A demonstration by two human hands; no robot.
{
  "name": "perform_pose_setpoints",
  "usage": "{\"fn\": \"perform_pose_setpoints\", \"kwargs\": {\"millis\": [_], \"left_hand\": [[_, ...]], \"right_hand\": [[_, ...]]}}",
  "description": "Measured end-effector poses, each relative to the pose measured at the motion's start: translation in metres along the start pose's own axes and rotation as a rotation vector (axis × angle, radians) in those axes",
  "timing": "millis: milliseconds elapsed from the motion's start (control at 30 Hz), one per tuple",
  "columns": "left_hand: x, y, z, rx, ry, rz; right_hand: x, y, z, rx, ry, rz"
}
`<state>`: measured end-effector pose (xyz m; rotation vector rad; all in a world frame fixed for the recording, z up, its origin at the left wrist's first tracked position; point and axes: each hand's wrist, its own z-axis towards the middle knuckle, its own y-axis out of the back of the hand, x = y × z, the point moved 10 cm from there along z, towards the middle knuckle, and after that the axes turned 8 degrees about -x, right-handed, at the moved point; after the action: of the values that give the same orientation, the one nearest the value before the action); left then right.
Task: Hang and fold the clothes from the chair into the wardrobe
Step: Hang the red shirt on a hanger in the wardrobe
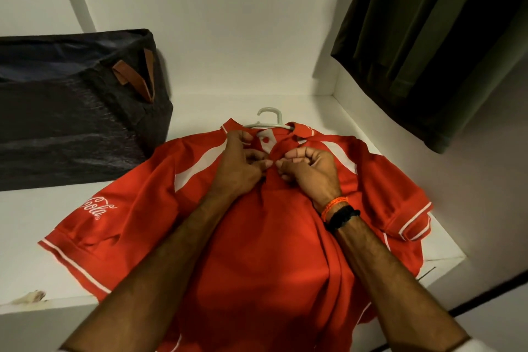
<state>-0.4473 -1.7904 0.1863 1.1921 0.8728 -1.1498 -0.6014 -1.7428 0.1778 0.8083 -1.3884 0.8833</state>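
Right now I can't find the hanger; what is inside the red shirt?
A white hanger: its hook pokes from the red shirt collar. Its arms are covered by fabric.

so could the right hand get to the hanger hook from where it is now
Probably yes. The hanger hook sticks out bare above the collar of the red shirt, with open shelf around it. But the right hand and left hand are both pinching the placket, so it would have to let go first.
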Motion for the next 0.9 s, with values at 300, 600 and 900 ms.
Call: {"fn": "perform_pose_setpoints", "kwargs": {"millis": [300, 600, 900], "left_hand": [[0.007, -0.003, -0.004, -0.010, 0.147, -0.014], [0.007, -0.001, -0.005, -0.022, 0.208, -0.205], [-0.004, 0.003, -0.001, -0.077, -0.006, 0.113]], "right_hand": [[0.000, -0.004, -0.002, 0.027, -0.094, 0.051], [0.000, -0.004, -0.002, 0.034, -0.098, 0.044], [0.001, -0.001, -0.002, 0.034, -0.125, 0.050]]}}
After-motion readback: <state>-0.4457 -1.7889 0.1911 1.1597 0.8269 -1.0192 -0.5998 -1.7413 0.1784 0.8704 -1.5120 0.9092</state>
